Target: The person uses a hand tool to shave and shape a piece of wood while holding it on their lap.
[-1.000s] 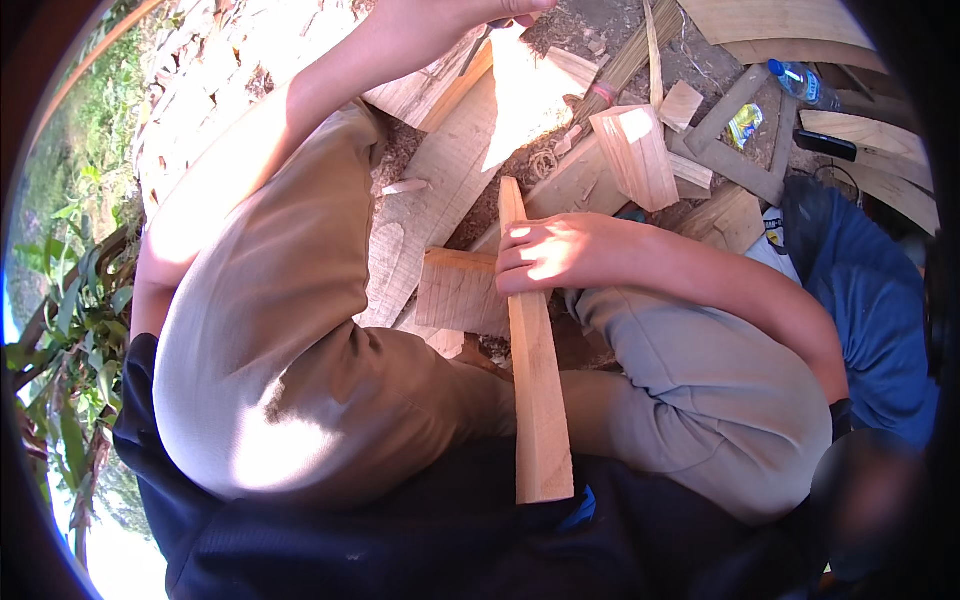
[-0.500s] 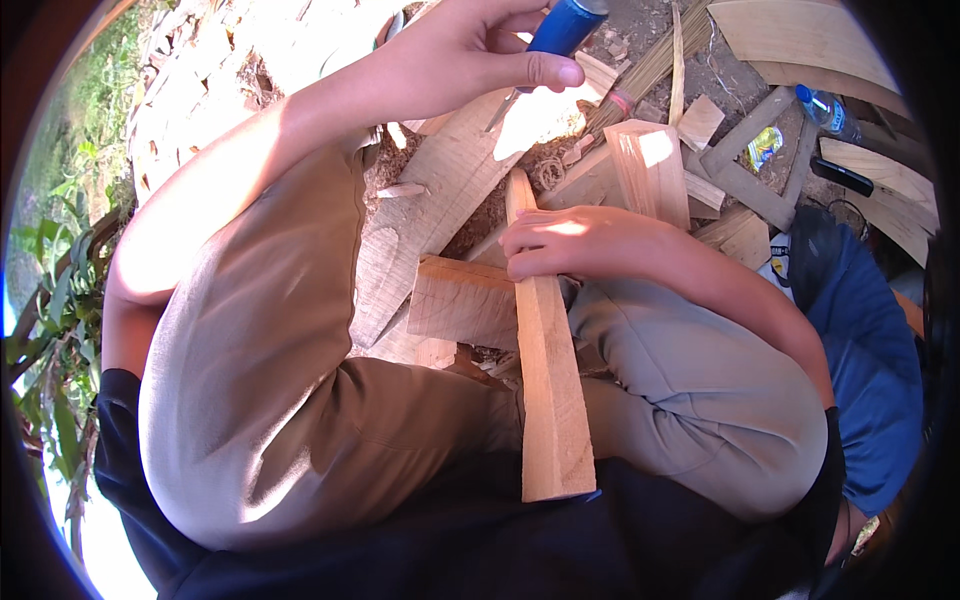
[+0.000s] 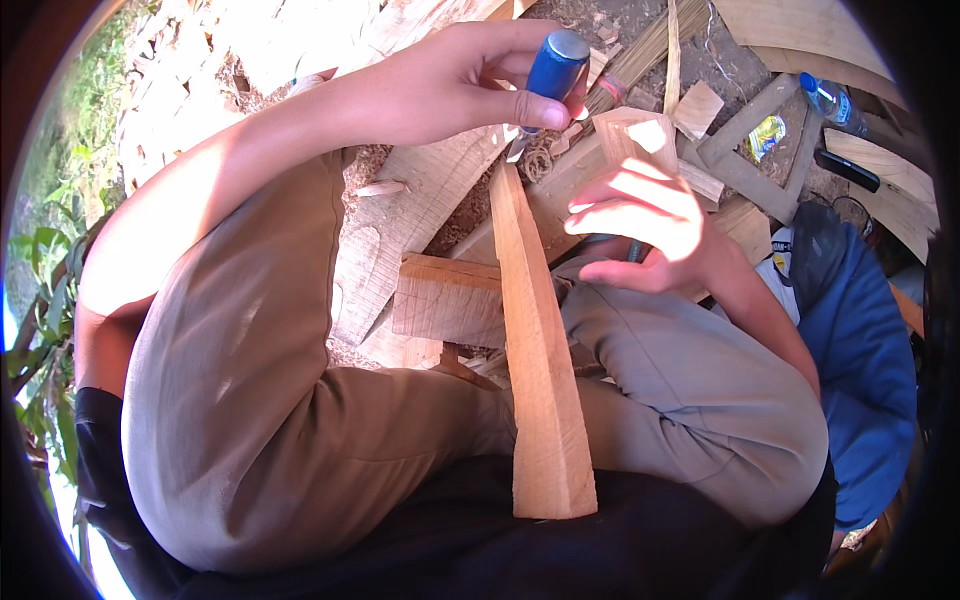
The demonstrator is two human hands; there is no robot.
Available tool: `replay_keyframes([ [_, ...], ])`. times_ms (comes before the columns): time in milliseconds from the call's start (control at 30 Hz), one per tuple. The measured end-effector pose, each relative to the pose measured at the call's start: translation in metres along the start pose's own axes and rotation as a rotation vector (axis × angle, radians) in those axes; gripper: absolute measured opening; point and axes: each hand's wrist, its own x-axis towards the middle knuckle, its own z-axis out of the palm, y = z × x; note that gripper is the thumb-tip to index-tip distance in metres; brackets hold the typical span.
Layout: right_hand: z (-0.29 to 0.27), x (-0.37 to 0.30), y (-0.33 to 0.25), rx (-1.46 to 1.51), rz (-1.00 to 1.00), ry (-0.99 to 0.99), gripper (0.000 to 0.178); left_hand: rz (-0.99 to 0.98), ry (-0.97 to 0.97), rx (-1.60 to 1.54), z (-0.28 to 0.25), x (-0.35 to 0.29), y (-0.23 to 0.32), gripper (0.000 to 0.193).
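My left hand (image 3: 440,95) is closed around the blue handle of a chisel (image 3: 556,70). Its metal blade points down, close to the far tip of a long tapered piece of wood (image 3: 540,380). That piece lies lengthwise between my legs, its wide end against my dark shirt, its middle beside a short wooden block (image 3: 450,300). My right hand (image 3: 655,225) is raised to the right of the tapered wood, apart from it, fingers spread and thumb out. Something dark shows partly behind that hand; I cannot make it out.
Flat boards (image 3: 400,220) and shavings cover the ground ahead. Another wooden block (image 3: 640,135) stands beyond my right hand. A bundle of thin sticks (image 3: 655,50), a wooden frame (image 3: 745,125), a plastic bottle (image 3: 835,105) and blue cloth (image 3: 870,370) lie to the right.
My right hand has let go of the tapered wood and moved right, its fingers opening. My left hand has brought the chisel down nearer to the wood's far tip.
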Motion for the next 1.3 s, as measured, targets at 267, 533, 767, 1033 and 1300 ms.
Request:
replay_keyframes([
  [267, -0.022, -0.014, 0.034, -0.52, 0.59, 0.499, 0.072, 0.012, -0.08, -0.066, -0.014, 0.006, -0.008, 0.024],
  [533, 0.004, -0.047, 0.024, -0.319, 0.947, 0.168, 0.103, -0.124, -0.151, 0.07, 0.003, -0.001, 0.007, 0.023],
  [767, 0.005, -0.042, 0.032, -0.243, 1.053, 0.276, 0.091, -0.042, -0.246, 0.022, 0.003, 0.0, 0.003, 0.028],
  [1033, 0.004, -0.054, 0.056, -0.461, 0.857, 0.316, 0.072, -0.055, -0.283, -0.069, 0.001, 0.006, -0.009, 0.03],
  [1300, 0.013, -0.045, 0.041, -0.605, 0.92, 0.263, 0.075, -0.05, -0.28, -0.064, 0.0, 0.004, 0.001, 0.028],
])
